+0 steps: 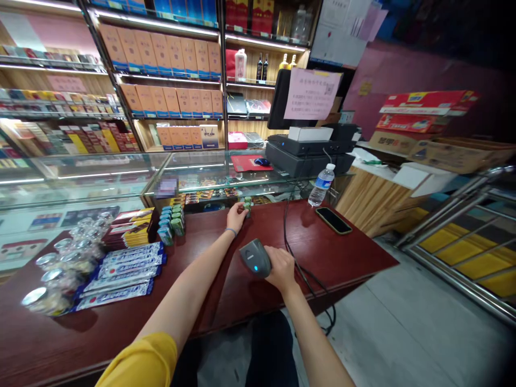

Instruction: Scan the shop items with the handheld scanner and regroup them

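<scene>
My right hand (281, 267) is wrapped round the handle of a dark grey barcode scanner (256, 259), held above the table with a blue light showing on it. Farther out, near the table's back edge, my left hand (236, 217) has its fingers closed on a small green container (247, 206), partly hidden by the fingertips. Similar green containers (177, 221) stand in rows to the left, beside blue-green ones (164, 228). Left of these lie brown and yellow packs (135, 228), blue-and-white packets (123, 274) and several clear jars with silver lids (52, 293).
Black cables (288, 231) run across the reddish-brown table (342, 258). To the right are a water bottle (321, 186) and a phone (333, 220). A glass counter (193, 160) adjoins the far side, bearing a monitor (280, 99) and a mouse (262, 162).
</scene>
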Motion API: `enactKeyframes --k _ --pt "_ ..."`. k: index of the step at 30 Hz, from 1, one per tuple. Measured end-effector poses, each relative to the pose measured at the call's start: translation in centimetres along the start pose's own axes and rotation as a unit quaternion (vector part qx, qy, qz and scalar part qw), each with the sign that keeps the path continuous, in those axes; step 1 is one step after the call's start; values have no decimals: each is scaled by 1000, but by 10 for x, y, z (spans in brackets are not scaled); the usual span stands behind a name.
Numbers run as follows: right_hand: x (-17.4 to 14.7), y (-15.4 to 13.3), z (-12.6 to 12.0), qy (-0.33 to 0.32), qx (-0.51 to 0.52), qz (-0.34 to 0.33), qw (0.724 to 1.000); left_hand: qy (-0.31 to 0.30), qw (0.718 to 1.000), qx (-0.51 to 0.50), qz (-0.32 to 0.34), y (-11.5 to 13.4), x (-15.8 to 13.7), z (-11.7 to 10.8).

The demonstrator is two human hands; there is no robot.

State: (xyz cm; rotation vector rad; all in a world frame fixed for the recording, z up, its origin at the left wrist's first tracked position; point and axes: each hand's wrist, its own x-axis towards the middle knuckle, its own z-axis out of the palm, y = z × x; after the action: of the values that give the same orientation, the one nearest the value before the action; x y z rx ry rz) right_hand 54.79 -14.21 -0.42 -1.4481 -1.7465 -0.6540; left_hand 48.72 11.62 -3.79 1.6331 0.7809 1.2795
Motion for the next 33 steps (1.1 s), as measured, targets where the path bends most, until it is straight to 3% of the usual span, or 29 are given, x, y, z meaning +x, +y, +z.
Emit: enactKeyframes --k 13,25,29,33 --pt "2 0 -2 3 16 7 1000 -2 1000 2 19 -5 14 10" --pt "4 -2 0 0 5 11 1000 -9 999 -35 -3 -17 17 11" --pt "4 -2 2 1 -10 11 1000 -6 1000 -25 -9 -8 7 2" --pt "3 -2 1 -19 -21 11 1000 -20 1000 -11 -3 5 -21 -26"
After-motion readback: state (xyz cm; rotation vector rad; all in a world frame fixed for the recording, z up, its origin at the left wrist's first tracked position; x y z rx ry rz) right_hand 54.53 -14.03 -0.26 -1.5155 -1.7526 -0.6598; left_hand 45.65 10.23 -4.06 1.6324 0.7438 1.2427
